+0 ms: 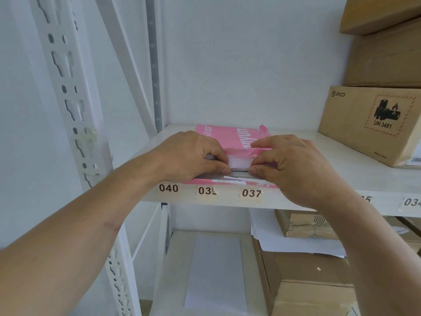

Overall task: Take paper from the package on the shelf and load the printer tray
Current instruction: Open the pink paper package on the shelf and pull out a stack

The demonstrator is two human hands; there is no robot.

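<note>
A pink paper package (230,136) lies flat on the white shelf (227,198), its near end torn open. White paper (239,161) shows in the opening. My left hand (191,156) grips the left part of the paper stack at the open end, thumb below and fingers on top. My right hand (293,165) grips the right part of the same stack the same way. The two thumbs almost meet at the middle. No printer or tray is in view.
A brown PICO carton (373,124) stands on the shelf to the right, more cartons (387,49) stacked above it. A perforated white upright (75,115) stands at the left. The lower shelf holds loose white sheets (216,270), a paper pile (291,242) and cartons (307,224).
</note>
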